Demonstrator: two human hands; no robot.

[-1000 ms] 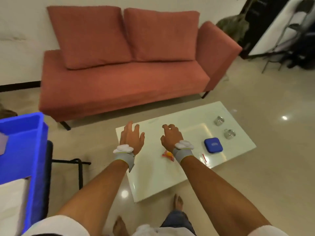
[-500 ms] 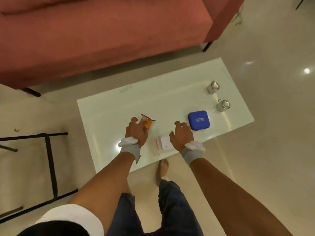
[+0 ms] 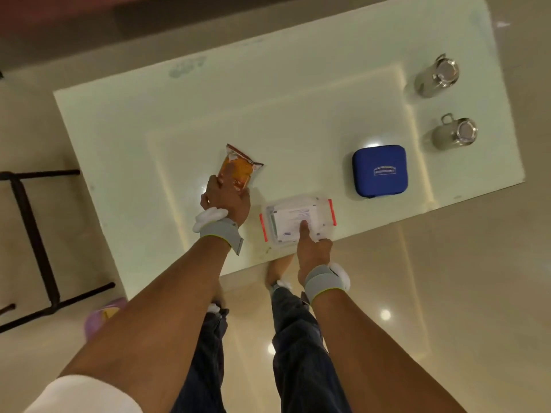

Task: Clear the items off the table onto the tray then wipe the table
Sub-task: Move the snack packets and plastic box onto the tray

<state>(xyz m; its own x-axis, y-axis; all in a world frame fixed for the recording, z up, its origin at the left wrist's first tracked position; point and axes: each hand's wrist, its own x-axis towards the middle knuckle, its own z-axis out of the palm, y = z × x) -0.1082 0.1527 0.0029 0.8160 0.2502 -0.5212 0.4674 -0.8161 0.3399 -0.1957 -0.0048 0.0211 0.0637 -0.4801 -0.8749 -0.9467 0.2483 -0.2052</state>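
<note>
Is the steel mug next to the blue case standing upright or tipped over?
Upright: the steel mug stands on its base on the table, round mouth facing up. Its contents cannot be told.

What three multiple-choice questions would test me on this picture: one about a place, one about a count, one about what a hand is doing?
1. The clear box with orange clips sits:
A. at the table's near edge
B. at its far edge
C. on the floor

2. How many steel mugs stand on the table?
A. one
B. two
C. four

3. The left grip (the person's left hand) is:
A. lying flat on bare glass
B. holding a mug
C. wrapped round the orange snack packet

Answers:
1 A: the box lies by the edge closest to the person's legs.
2 B: both mugs stand at the table's right end.
3 C: its fingers curl round the packet's lower end.
</note>
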